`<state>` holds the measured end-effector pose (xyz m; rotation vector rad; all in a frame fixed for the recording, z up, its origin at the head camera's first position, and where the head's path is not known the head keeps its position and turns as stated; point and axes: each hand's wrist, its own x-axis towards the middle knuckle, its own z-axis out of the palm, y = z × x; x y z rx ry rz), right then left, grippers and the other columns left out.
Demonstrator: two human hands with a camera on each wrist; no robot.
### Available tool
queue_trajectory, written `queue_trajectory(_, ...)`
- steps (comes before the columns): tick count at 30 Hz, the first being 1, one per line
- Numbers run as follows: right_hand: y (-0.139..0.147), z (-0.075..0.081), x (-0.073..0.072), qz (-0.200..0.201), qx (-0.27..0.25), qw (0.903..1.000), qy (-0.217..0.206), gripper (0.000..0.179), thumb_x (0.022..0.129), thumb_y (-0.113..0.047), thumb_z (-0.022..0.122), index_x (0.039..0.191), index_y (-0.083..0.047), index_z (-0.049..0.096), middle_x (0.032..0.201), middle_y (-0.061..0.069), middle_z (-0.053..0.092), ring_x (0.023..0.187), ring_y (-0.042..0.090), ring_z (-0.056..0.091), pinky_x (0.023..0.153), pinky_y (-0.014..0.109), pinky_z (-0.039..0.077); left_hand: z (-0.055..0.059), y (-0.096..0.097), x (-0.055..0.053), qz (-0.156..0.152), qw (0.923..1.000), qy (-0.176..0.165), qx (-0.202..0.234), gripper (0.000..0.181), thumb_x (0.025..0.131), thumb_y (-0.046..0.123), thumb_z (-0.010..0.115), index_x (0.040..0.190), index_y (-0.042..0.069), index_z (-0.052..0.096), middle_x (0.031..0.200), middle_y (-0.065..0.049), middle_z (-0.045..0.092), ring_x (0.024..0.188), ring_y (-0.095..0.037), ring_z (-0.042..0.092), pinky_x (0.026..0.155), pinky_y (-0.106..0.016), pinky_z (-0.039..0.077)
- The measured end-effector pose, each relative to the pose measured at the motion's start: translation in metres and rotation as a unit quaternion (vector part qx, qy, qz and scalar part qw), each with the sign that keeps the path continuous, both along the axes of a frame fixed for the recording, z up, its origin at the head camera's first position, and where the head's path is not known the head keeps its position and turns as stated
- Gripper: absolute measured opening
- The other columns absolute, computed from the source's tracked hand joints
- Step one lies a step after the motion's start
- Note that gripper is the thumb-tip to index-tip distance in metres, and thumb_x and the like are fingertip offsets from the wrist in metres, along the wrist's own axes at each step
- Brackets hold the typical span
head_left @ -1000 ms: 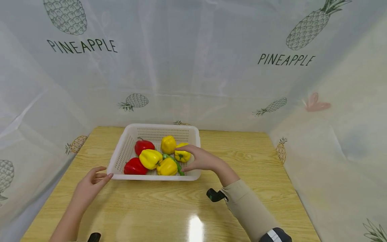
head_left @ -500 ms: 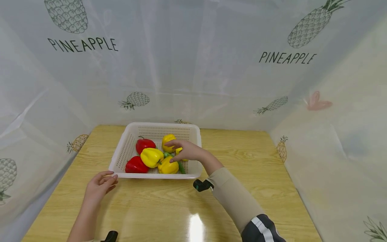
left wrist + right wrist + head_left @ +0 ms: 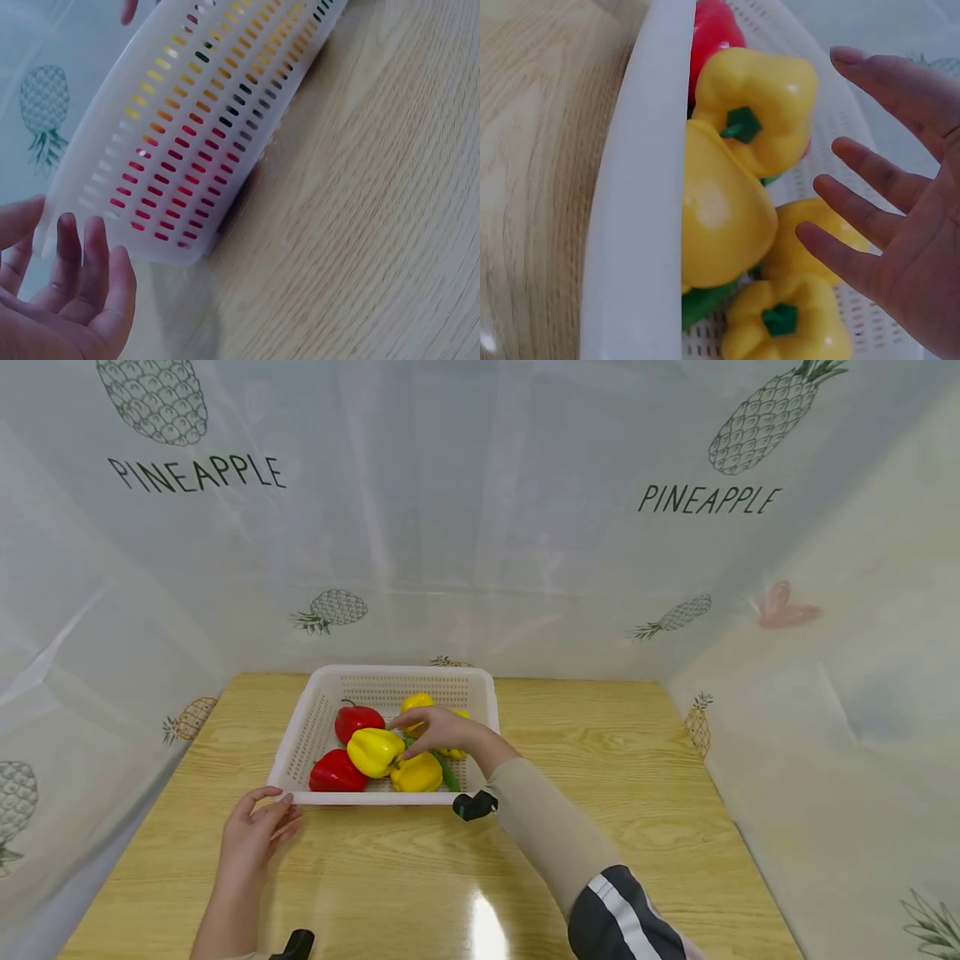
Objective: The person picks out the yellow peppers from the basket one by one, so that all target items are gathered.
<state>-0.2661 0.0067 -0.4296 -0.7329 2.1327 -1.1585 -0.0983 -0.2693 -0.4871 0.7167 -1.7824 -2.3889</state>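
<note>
A white plastic basket holds bell peppers and a long green pepper. Two red bell peppers lie at its left side. A yellow bell pepper rests against others in the middle, with another yellow one beside it. My right hand hovers over the basket, thumb and fingers spread around air just right of the middle yellow pepper; it partly hides two yellow peppers behind it. At the basket's near left corner, my left hand touches the rim with loosely bent fingers.
The basket stands toward the back of a wooden table. A pale curtain printed with pineapples hangs behind and on both sides. A black wrist camera on the right arm sits close to the basket's front rim.
My right hand has moved left across the basket, from the right-hand yellow pepper toward the middle one. My left hand has shifted slightly right at the corner, its fingers drawn closer together.
</note>
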Motion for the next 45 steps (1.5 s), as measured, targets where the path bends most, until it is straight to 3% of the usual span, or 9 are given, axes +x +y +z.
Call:
queue_trajectory(4, -0.007, -0.007, -0.003, -0.014, -0.003, 0.9995, -0.027, 0.051, 0.084, -0.012, 0.078, 0.131, -0.021, 0.062, 0.14, 0.002, 0.052, 0.13, 0.033, 0.044, 0.103, 0.039, 0.041, -0.001, 0.006, 0.001, 0.027, 0.9992, -0.014, 0.027, 0.022, 0.095, 0.01, 0.064, 0.111, 0.015, 0.049, 0.079, 0.003, 0.068, 0.076, -0.012, 0.07, 0.072, -0.029, 0.057)
queue_trajectory(10, -0.018, -0.019, -0.006, -0.029, -0.017, 0.9968, -0.072, 0.042, 0.083, -0.008, 0.078, 0.121, -0.023, 0.067, 0.13, -0.01, 0.055, 0.119, 0.022, 0.049, 0.102, 0.036, 0.042, 0.0, 0.014, 0.002, 0.062, 0.9974, -0.035, 0.006, 0.027, 0.096, 0.013, 0.063, 0.117, 0.013, 0.047, 0.078, 0.003, 0.068, 0.074, -0.011, 0.07, 0.073, -0.029, 0.057)
queue_trajectory(16, -0.025, -0.024, -0.005, -0.034, -0.015, 0.9963, -0.078, 0.04, 0.083, -0.008, 0.078, 0.119, -0.02, 0.068, 0.138, -0.006, 0.051, 0.121, 0.017, 0.048, 0.104, 0.035, 0.039, -0.003, 0.013, 0.004, 0.055, 0.9982, -0.022, -0.005, 0.025, 0.096, 0.013, 0.064, 0.115, 0.012, 0.048, 0.078, 0.002, 0.068, 0.071, -0.01, 0.069, 0.071, -0.029, 0.058)
queue_trajectory(21, -0.03, -0.029, -0.007, -0.041, -0.016, 0.9955, -0.084, 0.039, 0.08, -0.009, 0.08, 0.113, -0.023, 0.066, 0.144, 0.006, 0.047, 0.13, 0.023, 0.043, 0.105, 0.039, 0.038, -0.004, 0.012, 0.004, 0.057, 0.9982, -0.018, 0.0, 0.024, 0.095, 0.013, 0.065, 0.113, 0.014, 0.049, 0.077, 0.002, 0.068, 0.07, -0.01, 0.069, 0.068, -0.029, 0.058)
queue_trajectory(26, -0.036, -0.035, -0.009, -0.057, -0.015, 0.9944, -0.088, 0.035, 0.079, -0.012, 0.082, 0.106, -0.026, 0.064, 0.147, 0.011, 0.043, 0.127, 0.026, 0.044, 0.099, 0.037, 0.042, -0.006, 0.01, 0.002, 0.062, 0.9977, -0.028, 0.003, 0.022, 0.095, 0.013, 0.064, 0.112, 0.016, 0.051, 0.076, 0.003, 0.068, 0.07, -0.011, 0.07, 0.068, -0.029, 0.058)
queue_trajectory(36, -0.04, -0.038, -0.007, -0.084, -0.018, 0.9931, -0.08, 0.038, 0.079, -0.009, 0.082, 0.107, -0.019, 0.06, 0.141, 0.012, 0.049, 0.12, 0.025, 0.051, 0.093, 0.035, 0.047, -0.002, 0.009, 0.001, 0.057, 0.997, -0.044, 0.03, 0.027, 0.096, 0.016, 0.065, 0.116, 0.017, 0.048, 0.079, 0.005, 0.069, 0.075, -0.012, 0.07, 0.072, -0.03, 0.057)
queue_trajectory(45, -0.04, -0.031, -0.008, -0.12, -0.041, 0.989, -0.076, 0.044, 0.076, -0.013, 0.085, 0.111, -0.02, 0.059, 0.133, 0.008, 0.056, 0.115, 0.022, 0.056, 0.093, 0.035, 0.048, -0.002, 0.009, 0.0, 0.059, 0.9962, -0.038, 0.052, 0.025, 0.095, 0.016, 0.066, 0.113, 0.019, 0.049, 0.077, 0.005, 0.069, 0.072, -0.011, 0.069, 0.068, -0.028, 0.058)
